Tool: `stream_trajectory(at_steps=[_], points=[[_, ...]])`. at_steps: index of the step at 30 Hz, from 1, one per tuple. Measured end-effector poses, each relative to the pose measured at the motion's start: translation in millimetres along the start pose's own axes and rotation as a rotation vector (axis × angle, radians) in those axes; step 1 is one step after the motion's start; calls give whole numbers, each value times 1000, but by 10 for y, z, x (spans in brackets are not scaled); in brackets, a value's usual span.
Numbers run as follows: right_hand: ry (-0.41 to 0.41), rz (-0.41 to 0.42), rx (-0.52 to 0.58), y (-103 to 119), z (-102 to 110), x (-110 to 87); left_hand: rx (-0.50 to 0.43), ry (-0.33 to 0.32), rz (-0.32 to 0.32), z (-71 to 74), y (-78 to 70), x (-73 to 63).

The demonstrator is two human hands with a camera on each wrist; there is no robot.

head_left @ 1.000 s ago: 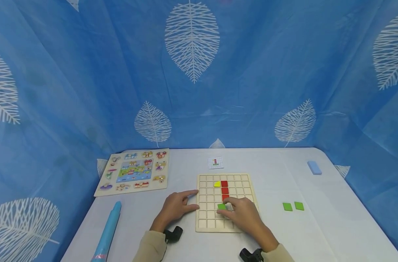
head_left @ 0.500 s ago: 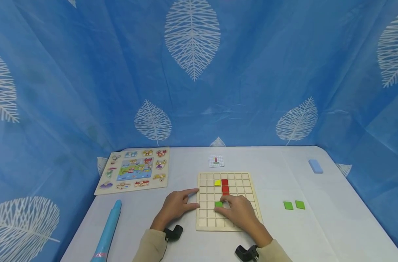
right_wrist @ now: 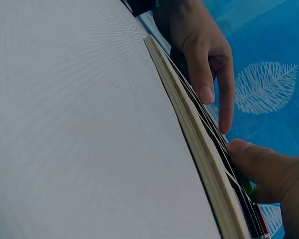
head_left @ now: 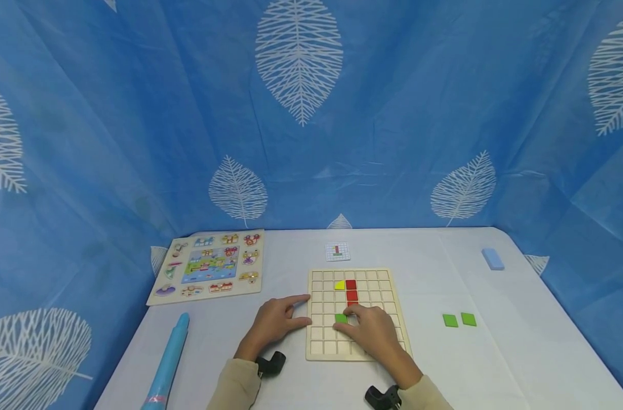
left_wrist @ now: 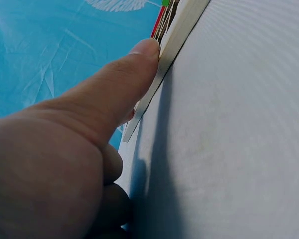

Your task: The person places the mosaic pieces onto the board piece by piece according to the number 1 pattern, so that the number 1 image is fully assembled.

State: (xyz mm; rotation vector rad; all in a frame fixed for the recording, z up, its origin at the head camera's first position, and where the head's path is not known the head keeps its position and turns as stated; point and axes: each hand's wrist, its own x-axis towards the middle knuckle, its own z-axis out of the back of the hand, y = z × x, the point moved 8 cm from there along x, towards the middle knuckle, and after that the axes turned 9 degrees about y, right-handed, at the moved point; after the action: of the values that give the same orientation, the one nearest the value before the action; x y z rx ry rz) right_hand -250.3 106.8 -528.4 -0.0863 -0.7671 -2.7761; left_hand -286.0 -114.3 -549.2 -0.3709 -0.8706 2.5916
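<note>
A wooden grid board (head_left: 326,347) lies on the white table. In its upper cells sit a yellow piece (head_left: 339,285) with a slanted side and a column of red square tiles (head_left: 351,295), its lower end hidden by my right hand (head_left: 377,333). That hand holds a green square tile (head_left: 340,318) between thumb and index finger, low over a cell left of the red column. My left hand (head_left: 274,322) touches the board's left edge with thumb and index finger stretched out; the left wrist view shows the thumb (left_wrist: 139,55) against the rim.
Two more green tiles (head_left: 450,320) lie right of the board, with a light blue block (head_left: 493,259) farther back. Behind the board is a small pattern card (head_left: 337,251). At left are a picture puzzle board (head_left: 256,267) and a blue tube-shaped object (head_left: 167,361).
My right hand has moved slightly left with the green tile, from just below the red column to a cell on its left. My left hand has stayed at the board's edge.
</note>
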Motion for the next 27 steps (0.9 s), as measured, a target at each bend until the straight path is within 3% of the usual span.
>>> stream_trajectory(at_steps=[19, 27], points=[[-33, 20, -58, 14, -3, -14, 0, 7, 16, -13, 21, 8], [-54, 64, -66, 50, 27, -54, 1, -16, -9, -6, 3, 1]])
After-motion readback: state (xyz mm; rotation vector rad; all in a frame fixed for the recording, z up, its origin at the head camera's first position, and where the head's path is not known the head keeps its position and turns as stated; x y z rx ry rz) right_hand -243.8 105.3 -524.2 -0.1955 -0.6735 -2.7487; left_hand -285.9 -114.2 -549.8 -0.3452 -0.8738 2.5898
